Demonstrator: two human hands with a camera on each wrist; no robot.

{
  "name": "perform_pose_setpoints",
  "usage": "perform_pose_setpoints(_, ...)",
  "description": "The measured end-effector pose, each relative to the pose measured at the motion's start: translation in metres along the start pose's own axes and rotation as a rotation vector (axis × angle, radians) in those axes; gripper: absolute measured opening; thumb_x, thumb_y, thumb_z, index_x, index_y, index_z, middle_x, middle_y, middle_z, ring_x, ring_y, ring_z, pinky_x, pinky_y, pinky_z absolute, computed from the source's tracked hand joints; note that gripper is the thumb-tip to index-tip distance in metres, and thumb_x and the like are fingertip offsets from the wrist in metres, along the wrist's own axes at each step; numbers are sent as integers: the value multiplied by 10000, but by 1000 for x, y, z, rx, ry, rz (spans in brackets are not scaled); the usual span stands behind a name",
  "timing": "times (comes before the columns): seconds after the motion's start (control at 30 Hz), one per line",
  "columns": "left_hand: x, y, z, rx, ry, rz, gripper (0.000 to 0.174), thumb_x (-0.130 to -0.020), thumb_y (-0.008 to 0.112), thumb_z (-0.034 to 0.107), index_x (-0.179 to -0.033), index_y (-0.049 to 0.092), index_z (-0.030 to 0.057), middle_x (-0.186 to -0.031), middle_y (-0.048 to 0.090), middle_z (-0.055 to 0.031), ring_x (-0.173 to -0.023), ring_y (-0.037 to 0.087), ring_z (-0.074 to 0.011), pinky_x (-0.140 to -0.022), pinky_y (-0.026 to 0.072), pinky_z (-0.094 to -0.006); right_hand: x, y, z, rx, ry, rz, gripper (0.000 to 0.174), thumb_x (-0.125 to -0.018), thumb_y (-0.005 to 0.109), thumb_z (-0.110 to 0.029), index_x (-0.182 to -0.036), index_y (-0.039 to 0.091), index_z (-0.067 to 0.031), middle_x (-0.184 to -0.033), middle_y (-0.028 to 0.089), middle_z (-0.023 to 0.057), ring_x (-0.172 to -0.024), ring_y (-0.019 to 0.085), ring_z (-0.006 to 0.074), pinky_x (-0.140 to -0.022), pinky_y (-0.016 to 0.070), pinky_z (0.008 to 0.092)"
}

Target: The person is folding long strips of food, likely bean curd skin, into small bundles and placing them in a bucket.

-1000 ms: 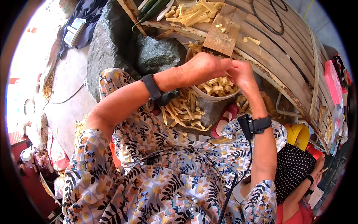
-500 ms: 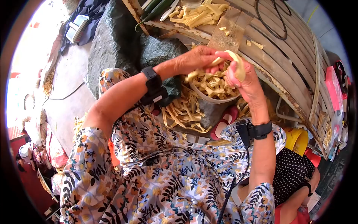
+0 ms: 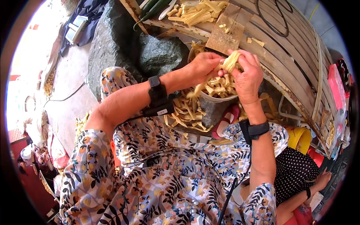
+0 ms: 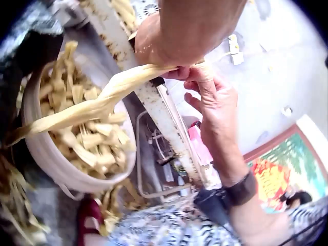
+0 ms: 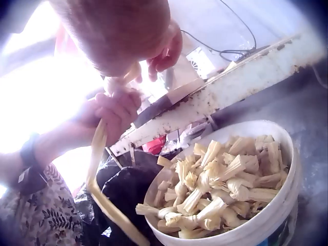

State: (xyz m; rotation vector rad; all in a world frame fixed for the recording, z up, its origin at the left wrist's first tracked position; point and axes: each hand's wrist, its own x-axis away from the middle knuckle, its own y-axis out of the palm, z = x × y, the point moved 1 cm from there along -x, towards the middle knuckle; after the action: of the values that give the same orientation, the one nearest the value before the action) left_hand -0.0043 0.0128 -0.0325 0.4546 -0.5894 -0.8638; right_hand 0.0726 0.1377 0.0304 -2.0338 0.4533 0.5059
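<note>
Above the bucket, my left hand pinches a pale yellow pliable strip. The strip's long tail hangs below this hand, blurred in the head view. My right hand holds the bunched part of the strip between thumb and fingers, close to the left fingertips. In the left wrist view the strip stretches across in front of the bucket rim. Beneath both hands is the white bucket, heaped with short knotted pieces of the same yellow material.
A slatted wooden bench with a rusty metal edge carries a small board, a pile of yellow strips and green vegetables. Loose strips lie left of the bucket. Dark rocks stand behind. Another person's arm shows at right.
The hands were close together, then parted with the strip looped over the right fingers. Now the strip is bunched at the right hand, and its tail swings below the left.
</note>
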Motion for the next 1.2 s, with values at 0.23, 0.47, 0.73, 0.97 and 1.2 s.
perform_pose_setpoints(0.23, 18, 14, 30, -627, 370, 153, 223, -887, 505, 154, -925, 568, -56, -766, 590, -50, -597, 548, -61, -513, 480, -203, 2, 20, 25, -605, 461, -321, 144, -746, 665, -176, -826, 669, -56, -656, 627, 65, -518, 508, 136, -536, 419, 251)
perform_pose_setpoints(0.47, 21, 18, 27, -1067, 435, 90, 246, -862, 553, 210, -930, 518, -23, -718, 591, -56, -568, 561, -98, -486, 453, -240, 15, 36, 26, -559, 412, -206, 105, -730, 634, -102, -806, 672, -40, -718, 642, 44, -607, 567, 129, -579, 441, 250)
perform_pose_setpoints(0.73, 15, 15, 19, -324, 84, 183, 250, -868, 532, 271, -953, 504, 37, -623, 439, 43, -498, 390, -36, -450, 323, -168, 7, 11, 15, -742, 320, 58, 68, -716, 609, -18, -734, 627, 45, -1000, 607, 74, -852, 539, 115, -744, 434, 238)
perform_pose_setpoints(0.97, 21, 15, 23, -323, 27, 27, 264, -892, 504, 240, -938, 602, 0, -591, 355, 76, -493, 275, -21, -433, 224, -159, 1, -4, 40, -1129, 753, 205, 137, -779, 627, -94, -807, 635, 40, -1011, 589, 58, -810, 547, 74, -715, 461, 203)
perform_pose_setpoints(1.2, 23, 0, 22, -32, -131, -231, 248, -919, 443, 215, -869, 565, 6, -581, 373, 79, -476, 287, -5, -412, 217, -145, 4, -1, 28, -1137, 770, -349, 215, -794, 638, -189, -931, 615, -24, -733, 581, -1, -580, 501, 21, -532, 442, 138)
